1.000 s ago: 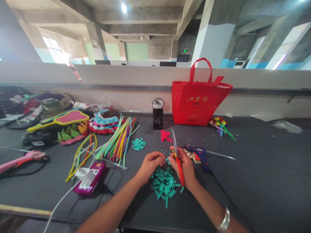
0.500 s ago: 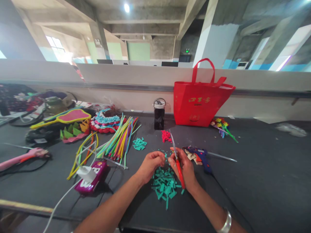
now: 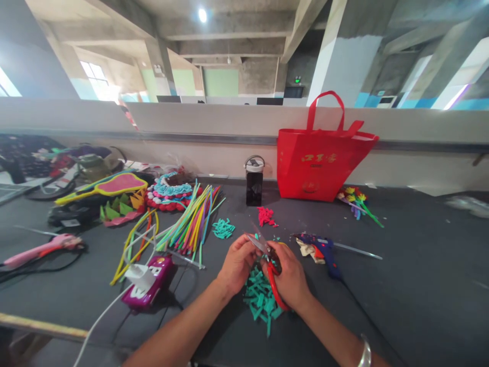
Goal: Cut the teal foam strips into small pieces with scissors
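My right hand (image 3: pixel 289 275) is closed round red-handled scissors (image 3: pixel 273 285), whose blades are parted and point up and left toward my other hand. My left hand (image 3: pixel 237 261) is pinched at the fingertips beside the blades; whatever lies between those fingers is too small to make out. Under both hands spreads a heap of cut teal strips (image 3: pixel 261 300). Beyond the fingers sit a small pile of teal bits (image 3: pixel 223 229) and a pile of red bits (image 3: pixel 266 216).
A blue glue gun (image 3: pixel 324 252) with its cord lies to the right. Leftward are a bundle of coloured pipe cleaners (image 3: pixel 191 221), a purple power socket (image 3: pixel 151 288) and a pink glue gun (image 3: pixel 46 251). A bottle (image 3: pixel 254 184) and a red bag (image 3: pixel 324 165) stand behind.
The scissors, upright and closed before, have tipped left with their blades spread. My right hand has turned over the handles and come nearer my left fingertips.
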Motion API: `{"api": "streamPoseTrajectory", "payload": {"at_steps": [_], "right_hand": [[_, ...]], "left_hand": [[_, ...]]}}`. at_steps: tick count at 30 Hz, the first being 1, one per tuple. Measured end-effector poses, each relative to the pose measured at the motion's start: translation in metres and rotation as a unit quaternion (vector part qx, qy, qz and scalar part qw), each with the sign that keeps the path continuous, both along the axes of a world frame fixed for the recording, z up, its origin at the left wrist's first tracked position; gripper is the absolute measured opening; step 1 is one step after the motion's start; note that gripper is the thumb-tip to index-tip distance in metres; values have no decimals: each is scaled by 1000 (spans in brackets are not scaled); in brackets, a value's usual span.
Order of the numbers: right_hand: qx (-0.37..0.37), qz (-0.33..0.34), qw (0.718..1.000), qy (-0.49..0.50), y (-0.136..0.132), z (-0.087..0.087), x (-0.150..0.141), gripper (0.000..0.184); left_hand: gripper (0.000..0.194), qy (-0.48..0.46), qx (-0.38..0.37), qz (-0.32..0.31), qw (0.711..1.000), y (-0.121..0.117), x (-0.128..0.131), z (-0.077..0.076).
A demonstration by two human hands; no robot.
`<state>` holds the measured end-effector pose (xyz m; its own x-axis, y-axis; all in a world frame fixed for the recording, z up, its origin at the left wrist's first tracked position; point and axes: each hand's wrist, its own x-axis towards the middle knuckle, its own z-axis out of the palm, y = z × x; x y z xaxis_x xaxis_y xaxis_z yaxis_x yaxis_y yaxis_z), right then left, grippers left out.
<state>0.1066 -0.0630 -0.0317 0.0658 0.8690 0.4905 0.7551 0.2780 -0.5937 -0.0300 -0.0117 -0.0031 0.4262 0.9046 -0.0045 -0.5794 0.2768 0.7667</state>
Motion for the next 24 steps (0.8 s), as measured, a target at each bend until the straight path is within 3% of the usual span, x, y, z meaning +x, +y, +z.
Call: {"api": "streamPoseTrajectory", "payload": {"at_steps": [24], "right_hand": [[7, -22, 1000, 20, -2, -3, -3, 30]], "left_hand": [[16, 22, -1, 13, 1000, 4, -2, -6]]}}
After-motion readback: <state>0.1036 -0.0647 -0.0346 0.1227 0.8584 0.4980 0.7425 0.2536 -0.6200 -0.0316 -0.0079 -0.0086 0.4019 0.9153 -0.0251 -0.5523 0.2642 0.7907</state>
